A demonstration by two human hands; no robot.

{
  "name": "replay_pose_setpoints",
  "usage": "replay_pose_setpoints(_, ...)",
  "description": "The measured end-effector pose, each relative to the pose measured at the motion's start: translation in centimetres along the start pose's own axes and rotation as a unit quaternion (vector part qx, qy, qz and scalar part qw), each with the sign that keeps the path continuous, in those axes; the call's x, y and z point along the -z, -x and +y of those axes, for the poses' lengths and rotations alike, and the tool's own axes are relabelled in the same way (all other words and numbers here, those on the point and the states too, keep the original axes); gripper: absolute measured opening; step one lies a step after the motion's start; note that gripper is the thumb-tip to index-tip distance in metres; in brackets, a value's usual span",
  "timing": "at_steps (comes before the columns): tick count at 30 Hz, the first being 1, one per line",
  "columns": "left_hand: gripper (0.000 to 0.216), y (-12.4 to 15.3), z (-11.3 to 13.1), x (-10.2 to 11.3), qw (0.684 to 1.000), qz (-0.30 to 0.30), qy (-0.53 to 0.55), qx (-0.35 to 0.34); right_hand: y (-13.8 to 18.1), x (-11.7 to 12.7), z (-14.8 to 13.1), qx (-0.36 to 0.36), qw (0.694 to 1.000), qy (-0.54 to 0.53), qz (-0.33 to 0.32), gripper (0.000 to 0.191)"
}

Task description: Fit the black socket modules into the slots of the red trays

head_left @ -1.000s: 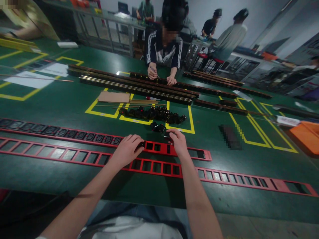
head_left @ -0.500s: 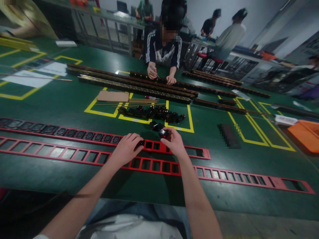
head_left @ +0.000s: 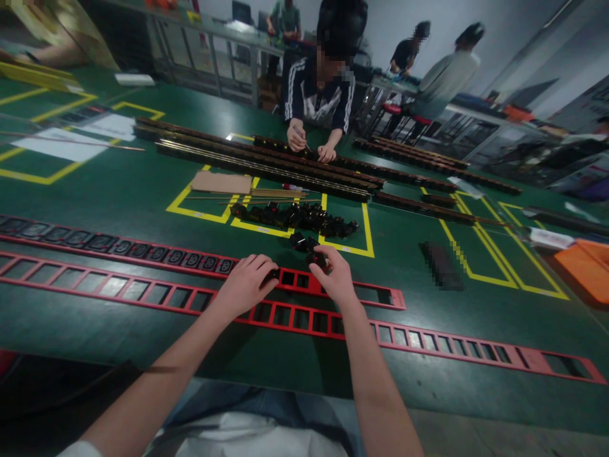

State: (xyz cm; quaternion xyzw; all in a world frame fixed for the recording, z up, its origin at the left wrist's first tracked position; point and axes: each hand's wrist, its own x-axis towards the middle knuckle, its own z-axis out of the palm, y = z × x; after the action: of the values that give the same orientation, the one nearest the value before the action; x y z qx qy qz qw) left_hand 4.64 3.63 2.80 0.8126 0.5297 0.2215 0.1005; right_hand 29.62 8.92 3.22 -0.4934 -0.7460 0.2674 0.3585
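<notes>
My left hand (head_left: 250, 279) is curled over the upper red slotted frame (head_left: 398, 299), its fingertips closed on a black socket module (head_left: 272, 274) that they partly hide. To the left of it, several black socket modules (head_left: 174, 255) sit in a row in the frame's slots. My right hand (head_left: 337, 274) pinches another small black module (head_left: 318, 257) between thumb and fingers, just above the same frame. Beyond that hand lies a loose pair of black modules (head_left: 299, 241), near a heap of similar black pieces (head_left: 304, 217).
A second red slotted frame (head_left: 518, 355) runs nearer me, under my forearms. Long dark rails (head_left: 266, 166) cross the green table; a person (head_left: 323, 95) works on them opposite with a pen-like tool. A cardboard piece (head_left: 221, 183), thin rods and an orange bin (head_left: 587, 266) also lie about.
The module in my right hand has turned, so its shiny face no longer shows. My left hand stays at the same spot on the frame. The whole view has shifted slightly.
</notes>
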Motion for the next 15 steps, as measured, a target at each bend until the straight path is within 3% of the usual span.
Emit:
replay_pose_setpoints(4, 0.017, 0.0, 0.1, 0.1, 1.000, 0.003, -0.004, -0.001, 0.0, 0.2, -0.2, 0.007, 0.999, 0.038, 0.034, 0.030)
replay_pose_setpoints(10, 0.017, 0.0, -0.1, -0.1, 1.000, 0.005, 0.002, -0.009, -0.3, -0.2, 0.2, 0.045, 0.997, 0.068, 0.005, 0.022)
replay_pose_setpoints(13, 0.016, 0.0, -0.2, -0.3, 1.000, 0.005, 0.003, -0.010, -0.4, -0.6, 0.9, 0.029, 0.995, 0.091, -0.009, 0.011)
replay_pose_setpoints(15, 0.016, 0.0, -0.2, -0.4, 1.000, 0.007, 0.001, -0.010, -0.4, -0.7, 1.4, 0.021, 0.994, 0.103, -0.016, 0.018)
